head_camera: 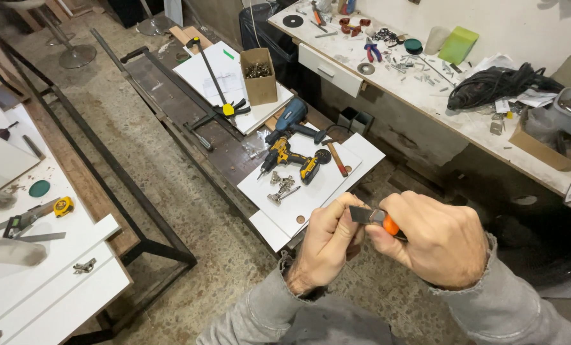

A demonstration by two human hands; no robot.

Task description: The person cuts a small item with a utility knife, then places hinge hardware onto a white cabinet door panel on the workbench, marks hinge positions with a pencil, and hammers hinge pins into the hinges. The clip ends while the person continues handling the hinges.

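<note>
A long workbench (426, 102) ran along the far right, littered with screws and a black cable coil (496, 83). White boards (311, 191) lay mid-scene, carrying a yellow drill (289, 160). Nearest, the right hand (439, 239) was closed around an orange-handled utility knife (378, 219), while the left hand (327, 246) pinched its grey blade end.
</note>
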